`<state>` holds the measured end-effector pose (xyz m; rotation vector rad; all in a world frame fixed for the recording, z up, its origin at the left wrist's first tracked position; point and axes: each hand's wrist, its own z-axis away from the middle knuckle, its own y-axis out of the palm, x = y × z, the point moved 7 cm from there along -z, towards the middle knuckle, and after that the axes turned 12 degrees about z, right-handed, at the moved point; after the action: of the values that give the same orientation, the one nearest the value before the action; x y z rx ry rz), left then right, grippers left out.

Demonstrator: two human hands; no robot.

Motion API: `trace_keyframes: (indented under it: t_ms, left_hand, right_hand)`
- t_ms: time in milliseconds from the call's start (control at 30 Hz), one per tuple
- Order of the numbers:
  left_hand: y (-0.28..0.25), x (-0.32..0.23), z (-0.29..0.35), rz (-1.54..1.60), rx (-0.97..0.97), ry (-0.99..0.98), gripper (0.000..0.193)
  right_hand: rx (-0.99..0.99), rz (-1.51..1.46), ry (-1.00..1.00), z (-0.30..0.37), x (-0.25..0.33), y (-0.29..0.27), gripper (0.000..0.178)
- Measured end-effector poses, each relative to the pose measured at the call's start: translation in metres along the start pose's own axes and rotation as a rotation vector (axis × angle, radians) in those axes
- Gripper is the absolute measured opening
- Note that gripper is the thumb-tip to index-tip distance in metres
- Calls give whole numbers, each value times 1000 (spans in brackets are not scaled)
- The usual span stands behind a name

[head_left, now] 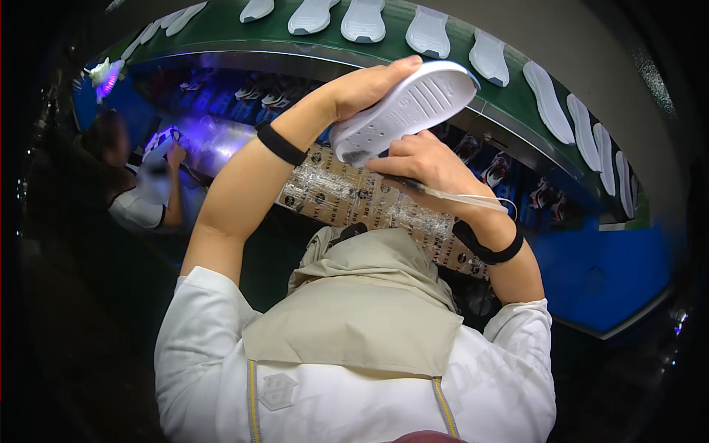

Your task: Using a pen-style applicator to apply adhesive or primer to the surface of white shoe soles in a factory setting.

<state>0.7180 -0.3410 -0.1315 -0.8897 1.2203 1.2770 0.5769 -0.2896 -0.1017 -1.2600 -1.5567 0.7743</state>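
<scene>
A white shoe sole (413, 103) is held up over the bench, tilted, with its ridged and pitted face toward me. My left hand (377, 85) grips it along its upper left edge, the thumb over the far end. Closed round a dark-handled brush (401, 179), my right hand (428, 162) is at the sole's near end. A grey, bristly-looking patch lies against the sole there; my fingers partly cover it. A thin white tube or cord (473, 199) runs from the brush area past my right wrist.
Several white soles (428, 33) lie in a row on a green conveyor belt (458, 33) ahead. A bench wrapped in printed brown paper and clear film (347, 193) lies below my hands. Shoe uppers (496, 168) sit on a lower shelf. At left, another person (140, 188) handles a light-coloured piece.
</scene>
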Motion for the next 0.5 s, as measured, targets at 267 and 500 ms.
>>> trace_keyframes:
  t_ms: [267,500]
  left_hand:
    - [11,-3,-5,-433,38,-144,92]
    - [-18,27,6,-455,-11,-192,90]
  right_hand:
    - [54,19,26,3,-2,1,33]
    - [59,127,58,5,-8,5,29]
